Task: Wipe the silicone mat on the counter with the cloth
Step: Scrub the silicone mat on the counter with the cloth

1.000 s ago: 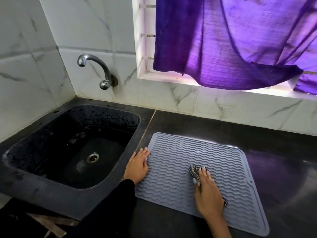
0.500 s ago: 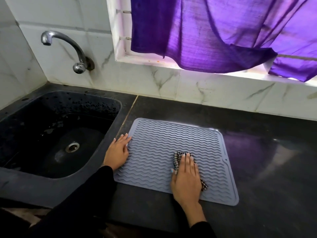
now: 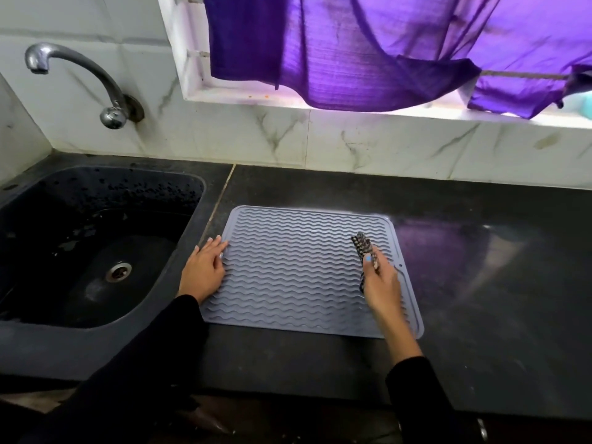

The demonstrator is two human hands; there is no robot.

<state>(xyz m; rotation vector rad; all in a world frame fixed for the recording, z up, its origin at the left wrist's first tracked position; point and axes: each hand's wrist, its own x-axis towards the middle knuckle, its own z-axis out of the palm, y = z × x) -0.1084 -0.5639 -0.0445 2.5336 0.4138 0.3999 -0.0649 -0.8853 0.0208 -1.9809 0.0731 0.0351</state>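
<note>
Left hand (image 3: 202, 271) fingers straight, together, pressing mat (image 3: 298, 267) left edge; right hand (image 3: 381, 280) pinching bunched cloth (image 3: 361, 243) on mat.

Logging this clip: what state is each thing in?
Mat: flat on the counter.
Cloth: bunched, gripped, on the mat.
Right hand: grips the cloth.
Left hand: flat on the mat's left edge.
Tap: no water running.
Sink: wet.
</note>
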